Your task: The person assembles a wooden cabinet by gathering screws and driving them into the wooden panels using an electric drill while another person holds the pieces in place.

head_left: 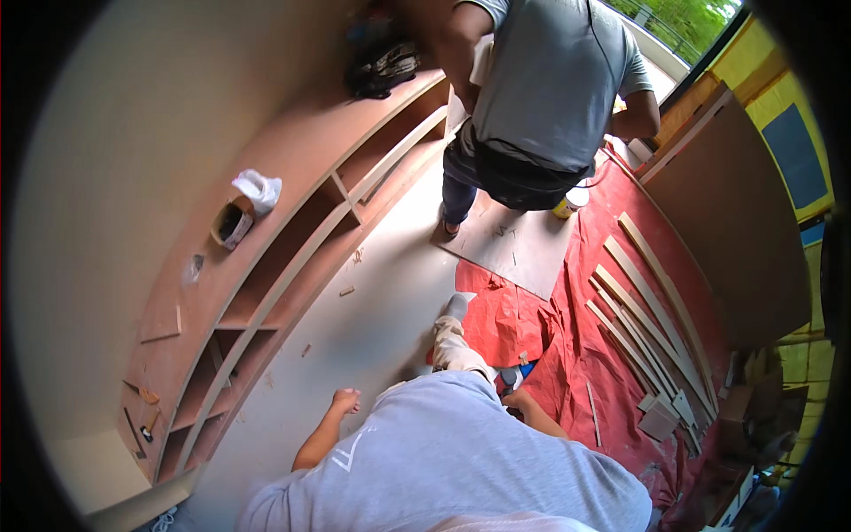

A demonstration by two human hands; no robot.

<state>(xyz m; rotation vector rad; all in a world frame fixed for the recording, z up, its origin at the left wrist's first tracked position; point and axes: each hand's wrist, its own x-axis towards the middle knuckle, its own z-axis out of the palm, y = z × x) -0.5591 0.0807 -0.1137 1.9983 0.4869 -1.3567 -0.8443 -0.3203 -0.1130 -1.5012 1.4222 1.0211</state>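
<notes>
My left hand [347, 401] hangs beside my body over the pale grey floor [328, 355]. Its fingers are curled closed, and nothing shows in them. My right hand [514, 401] is at my other side, partly hidden by my grey shirt [470, 452], so its fingers do not show. Just beyond it is a small blue and dark object [511, 377]; whether the hand touches it I cannot tell. My left leg [456, 350] is stretched forward, its foot beside the red sheet [501, 319].
Ahead stands a person [558, 80], back turned, by a flat board [519, 244] and a small tub [572, 201]. A long wooden shelf unit [292, 186] curves along the left, bearing an open box [232, 226]. Several wood strips [651, 301] lie on the right; a large panel [731, 204] leans there.
</notes>
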